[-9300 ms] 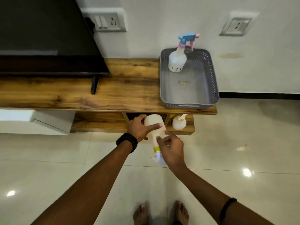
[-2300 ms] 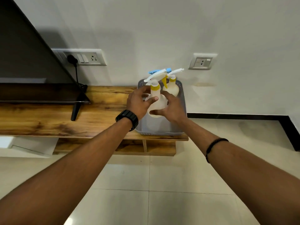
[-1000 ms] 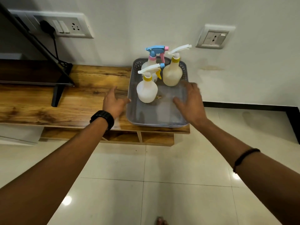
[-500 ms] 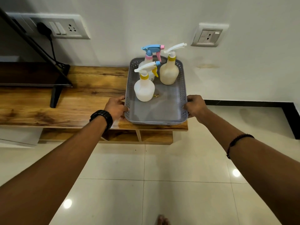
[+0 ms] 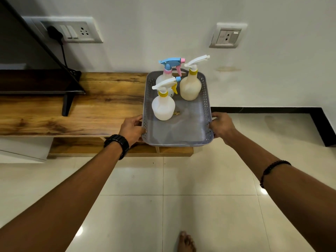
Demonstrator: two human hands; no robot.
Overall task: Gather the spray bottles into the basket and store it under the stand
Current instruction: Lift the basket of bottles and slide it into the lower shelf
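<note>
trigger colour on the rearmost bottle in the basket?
Pink trigger under a blue spray head, on the rearmost bottle; seen in the head view.

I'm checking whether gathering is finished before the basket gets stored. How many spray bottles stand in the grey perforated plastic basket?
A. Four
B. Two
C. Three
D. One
C: the grey perforated plastic basket holds three upright bottles: the white bottle with yellow collar, the cream bottle with white trigger and the bottle with blue and pink trigger, while the left hand and right hand grip its sides.
</note>
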